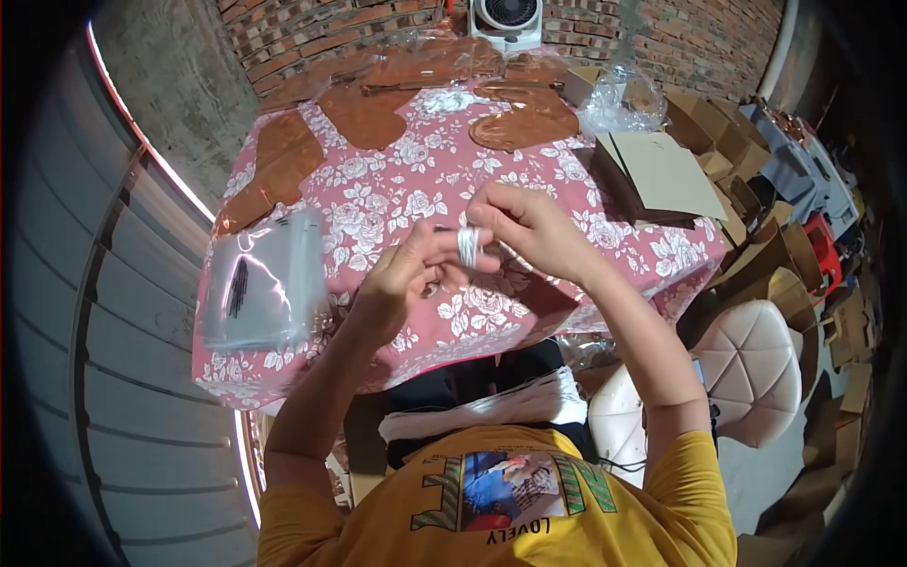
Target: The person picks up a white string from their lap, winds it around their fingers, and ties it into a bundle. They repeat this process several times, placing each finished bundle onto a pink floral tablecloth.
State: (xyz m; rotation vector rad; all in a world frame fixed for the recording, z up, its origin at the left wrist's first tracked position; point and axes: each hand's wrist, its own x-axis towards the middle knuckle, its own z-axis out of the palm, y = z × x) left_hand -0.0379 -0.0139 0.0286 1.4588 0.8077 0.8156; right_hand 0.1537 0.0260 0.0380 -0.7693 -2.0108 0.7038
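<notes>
White string point(468, 248) is wound in a small coil around the fingers of my left hand point(416, 269), which points to the right over the table. Close beside the coil, my right hand point(524, 227) is closed in a pinch at the string's upper edge; the strand between its fingertips is too small to see clearly. The left fingertips are slightly blurred. Across my lap lies a thick bundle of white string point(487, 406), below the table's front edge.
A pink flowered cloth point(397, 222) covers the table. Clear plastic bags point(265, 283) lie at left, brown wrapped pieces point(364, 118) at the back, and a stack of cards point(661, 175) at right. A fan point(508, 19) stands behind. A padded chair point(751, 373) and cardboard boxes point(718, 132) are at right.
</notes>
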